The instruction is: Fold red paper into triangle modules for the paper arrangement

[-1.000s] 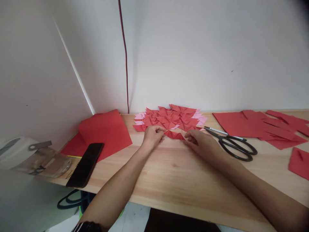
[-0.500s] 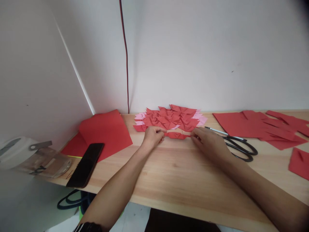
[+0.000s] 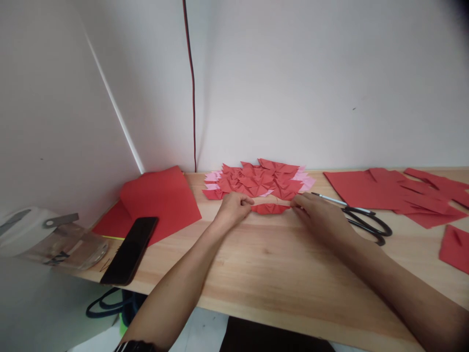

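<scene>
Between my hands is a small folded red paper piece (image 3: 270,209), boat-like in outline, just over the wooden table. My left hand (image 3: 234,207) pinches its left tip between thumb and finger. At the right tip, the fingers of my right hand (image 3: 314,209) are closed on the paper in the same way. Right behind lies a heap of folded red and pink paper pieces (image 3: 258,181), against the wall. Black-handled scissors (image 3: 368,224) lie by my right hand, partly covered by it, along with a thin white pen-like tool (image 3: 331,199).
At left, large red sheets (image 3: 164,200) lie behind a black phone (image 3: 129,252). A clear bottle with a white lid (image 3: 66,242) is at the left edge. Cut red paper (image 3: 366,188) spreads across the right side. A cable (image 3: 192,88) hangs down the wall.
The folded red paper has tilted or spread, so more of its front face shows. Both hands stay at its two ends, with only slight finger movement.
</scene>
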{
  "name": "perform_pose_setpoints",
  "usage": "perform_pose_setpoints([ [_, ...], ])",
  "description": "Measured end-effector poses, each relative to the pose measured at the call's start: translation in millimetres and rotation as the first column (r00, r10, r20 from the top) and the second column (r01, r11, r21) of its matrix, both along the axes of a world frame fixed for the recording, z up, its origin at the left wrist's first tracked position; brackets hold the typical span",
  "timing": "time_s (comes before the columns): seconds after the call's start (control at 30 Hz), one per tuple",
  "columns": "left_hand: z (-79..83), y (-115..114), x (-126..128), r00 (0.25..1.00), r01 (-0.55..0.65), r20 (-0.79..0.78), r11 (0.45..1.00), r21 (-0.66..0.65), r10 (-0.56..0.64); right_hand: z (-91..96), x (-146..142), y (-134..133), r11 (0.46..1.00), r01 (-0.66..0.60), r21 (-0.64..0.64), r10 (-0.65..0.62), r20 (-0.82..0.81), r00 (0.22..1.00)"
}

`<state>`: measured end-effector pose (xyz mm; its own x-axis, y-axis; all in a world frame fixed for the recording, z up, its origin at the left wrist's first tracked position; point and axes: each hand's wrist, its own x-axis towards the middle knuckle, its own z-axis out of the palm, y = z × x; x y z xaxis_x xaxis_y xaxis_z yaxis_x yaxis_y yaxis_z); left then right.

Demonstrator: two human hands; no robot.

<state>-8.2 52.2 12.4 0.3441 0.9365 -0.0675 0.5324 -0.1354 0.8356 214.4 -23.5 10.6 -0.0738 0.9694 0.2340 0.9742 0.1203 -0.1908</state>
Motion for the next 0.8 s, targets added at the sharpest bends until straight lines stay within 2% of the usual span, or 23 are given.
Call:
perform_pose_setpoints([
  [0.1, 6.6, -3, 0, 0.993, 0.041, -0.111, 0.995, 0.09, -0.031, 0.6, -1, 0, 0.999, 0.019, -0.038, -0.018, 0.015, 1.0],
  [0.2, 7.0, -4, 2, 0.981, 0.056, -0.193, 0.969, 0.242, -0.008, 0.9, 0, 0, 0.998, 0.034, -0.044, -0.033, 0.03, 0.999],
  [0.3, 2.1, -7, 6, 0.983, 0.079, -0.184, 0.915, 0.395, -0.005, 0.1, 3, 0, 0.999, 0.052, -0.017, -0.051, 0.024, 0.998],
  [0.4, -4.7, -13, 13, 0.977, 0.172, -0.194, 0.857, 0.486, -0.086, -1.3, 5, 1, 0.998, 0.064, 0.019, -0.063, -0.008, 0.998],
  [0.5, -11.5, -19, 21, 0.951, 0.257, -0.288, 0.814, 0.521, -0.116, -2.6, 5, 2, 0.996, 0.058, 0.074, -0.054, -0.045, 0.997],
  [0.6, -16.3, -22, 27, 0.932, 0.283, -0.351, 0.792, 0.541, -0.093, -3.0, 5, 2, 0.994, 0.054, 0.097, -0.047, -0.076, 0.996],
  [0.8, -16.8, -24, 33, 0.921, 0.325, -0.367, 0.783, 0.531, -0.134, -2.8, 4, 2, 0.992, 0.009, 0.126, 0.008, -0.141, 0.99],
])
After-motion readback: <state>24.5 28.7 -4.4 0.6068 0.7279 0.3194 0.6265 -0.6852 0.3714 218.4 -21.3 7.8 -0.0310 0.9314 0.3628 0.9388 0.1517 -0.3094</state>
